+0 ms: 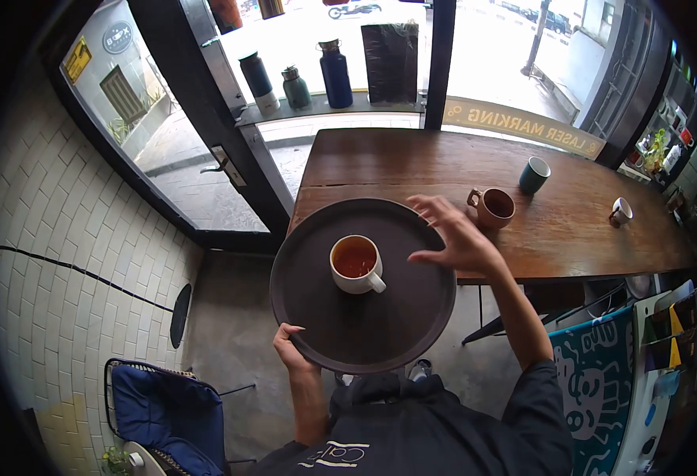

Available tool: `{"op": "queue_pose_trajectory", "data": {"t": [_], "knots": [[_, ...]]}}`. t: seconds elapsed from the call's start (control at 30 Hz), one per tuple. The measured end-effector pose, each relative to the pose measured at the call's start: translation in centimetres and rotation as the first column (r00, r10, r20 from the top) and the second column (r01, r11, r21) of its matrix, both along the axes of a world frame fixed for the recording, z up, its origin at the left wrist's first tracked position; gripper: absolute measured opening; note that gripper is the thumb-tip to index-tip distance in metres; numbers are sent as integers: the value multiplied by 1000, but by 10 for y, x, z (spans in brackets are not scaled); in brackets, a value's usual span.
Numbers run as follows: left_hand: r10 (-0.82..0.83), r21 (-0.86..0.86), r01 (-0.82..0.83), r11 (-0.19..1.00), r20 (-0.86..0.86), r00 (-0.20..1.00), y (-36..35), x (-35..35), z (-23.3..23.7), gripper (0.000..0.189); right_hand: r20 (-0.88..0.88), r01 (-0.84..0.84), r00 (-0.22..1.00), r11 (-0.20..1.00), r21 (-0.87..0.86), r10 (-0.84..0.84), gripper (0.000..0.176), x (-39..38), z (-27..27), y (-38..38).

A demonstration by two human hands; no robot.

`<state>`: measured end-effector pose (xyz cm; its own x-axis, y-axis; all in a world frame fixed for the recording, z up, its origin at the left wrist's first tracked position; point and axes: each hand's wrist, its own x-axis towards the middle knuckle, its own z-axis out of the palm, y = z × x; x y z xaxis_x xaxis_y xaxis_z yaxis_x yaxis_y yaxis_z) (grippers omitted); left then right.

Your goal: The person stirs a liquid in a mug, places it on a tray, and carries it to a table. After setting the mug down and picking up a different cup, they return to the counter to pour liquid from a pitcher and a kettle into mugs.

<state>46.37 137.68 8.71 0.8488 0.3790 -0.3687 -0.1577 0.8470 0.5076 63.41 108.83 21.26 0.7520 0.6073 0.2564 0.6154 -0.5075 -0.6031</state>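
A round tray (400, 325) is held out in front of the body, level, with its far rim overlapping the near left corner of the wooden table (412, 163). The tray is gripped at its near left rim by the left hand (293, 345): the thumb is laid on top of the rim and the other fingers are curled out of sight underneath. A white cup (356, 264) filled with reddish tea is seen just left of the tray's middle, upright, its handle turned toward the near right; bare tray surface is left all around it.

The right hand (456, 238) is held over the tray's right rim with the fingers spread wide and nothing grasped. Just beyond its fingertips, close to the table's near edge, a brown mug (494, 208) is set. A teal cup (533, 174) is placed further back, and a small white cup (620, 212) well apart to the right. The left half of the tabletop is left bare.

Open floor is seen left of the table, bounded by the glass door (206, 159) and the tiled wall. A blue chair (170, 404) is placed at the near left.
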Motion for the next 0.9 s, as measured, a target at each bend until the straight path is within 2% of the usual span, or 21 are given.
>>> {"op": "queue_pose_trajectory", "data": {"t": [0.03, 0.07, 0.1, 0.13, 0.23, 0.3, 0.37, 0.4, 0.43, 0.5, 0.53, 0.6, 0.7, 0.73, 0.8, 0.9], "knots": [[80, 8, -80, 997, -60, 995, -5, 1, 5, 8, -56, -78, 995, 997, 8, 78, 99, -6, -1, 14], [89, 6, -89, 996, -59, 994, -5, 1, 4, 8, -111, -155, 981, 988, 19, 157, 99, -13, -2, 26], [82, 7, -82, 997, -54, 995, -5, 0, 2, 9, -53, -217, 975, 976, 4, 217, 102, -12, -15, 37], [74, 7, -73, 997, -48, 996, -4, 0, -2, 9, -125, -234, 964, 972, 7, 233, 107, -16, -16, 46], [84, -1, -84, 996, -15, 996, 1, -2, -16, 11, -134, -276, 951, 960, 45, 280, 110, -18, -24, 62], [89, 5, -89, 996, 22, 996, 1, -2, -20, 9, -35, -293, 955, 955, 44, 294, 108, -17, -29, 68], [86, 12, -87, 996, 59, 995, 0, -3, -19, 10, -109, -259, 958, 963, 72, 266, 103, -18, -26, 74], [39, -48, -35, 998, 89, 995, -4, -2, -8, 20, -180, -224, 954, 969, 100, 239, 99, -18, -25, 77], [-6, -105, 18, 994, 121, 993, -6, -2, -2, 37, -181, -219, 955, 971, 99, 234, 99, -16, -25, 80], [-30, -111, 46, 993, 135, 990, -4, -2, -8, 41, -315, -178, 922, 968, 176, 227, 89, -11, -27, 87], [-50, -115, 68, 991, 149, 987, -3, -3, -11, 46, -315, -173, 923, 969, 176, 222, 89, -12, -26, 90], [-54, -79, 67, 995, 154, 987, -6, -5, -12, 47, -223, -147, 965, 989, -21, 139, 83, -14, -19, 93], [-49, -72, 59, 996, 136, 989, -13, -3, 2, 44, -191, -128, 975, 989, -74, 112, 79, -15, -13, 95], [-44, -102, 56, 993, 114, 993, -15, -3, 8, 41, -187, -133, 975, 988, -79, 117, 79, -12, -15, 95], [-52, -107, 67, 992, 140, 989, -13, -2, 0, 42, -197, -121, 973, 992, 25, 124, 73, -6, -20, 90], [-49, -129, 77, 989, 207, 977, -8, -3, -22, 43, -217, -36, 975, 998, 60, 48, 69, 9, -7, 83]]}}
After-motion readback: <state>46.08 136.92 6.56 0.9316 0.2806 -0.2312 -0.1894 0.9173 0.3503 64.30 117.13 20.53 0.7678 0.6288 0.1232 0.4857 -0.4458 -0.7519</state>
